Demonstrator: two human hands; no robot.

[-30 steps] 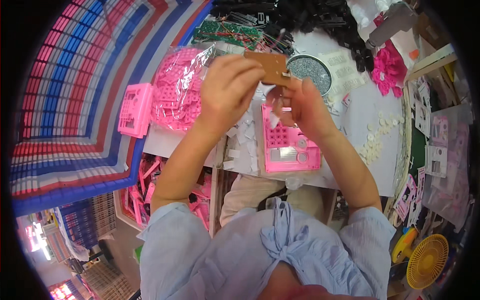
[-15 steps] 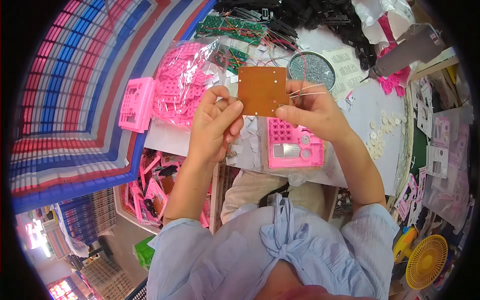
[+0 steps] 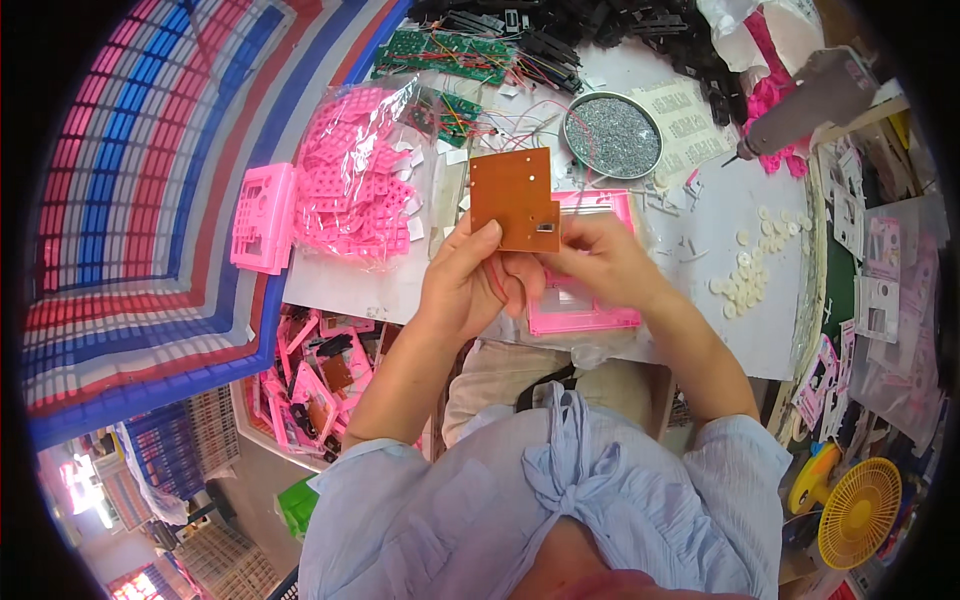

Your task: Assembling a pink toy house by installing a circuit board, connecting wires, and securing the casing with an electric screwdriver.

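A brown circuit board (image 3: 512,195) with small holes and a rectangular cutout near its lower right corner is held up over the table. My left hand (image 3: 462,275) grips its lower left edge, thumb on the face and fingers behind. Close against the lower right corner, my right hand (image 3: 610,262) has its fingers pinched together; what sits between them is hidden. Beneath the hands lies a pink plastic case (image 3: 590,320), partly covered by them and by the board.
A clear bag of pink keypads (image 3: 350,180) and another pink case (image 3: 263,218) lie left. Behind are green circuit boards (image 3: 440,55) with wires and a round tin of screws (image 3: 612,135). Right are white discs (image 3: 745,275) and an electric screwdriver (image 3: 810,100).
The board has come slightly down and left and turned, now showing its cutout. My right hand has shifted from the board's right side to below its lower right corner, fingers drawn together.
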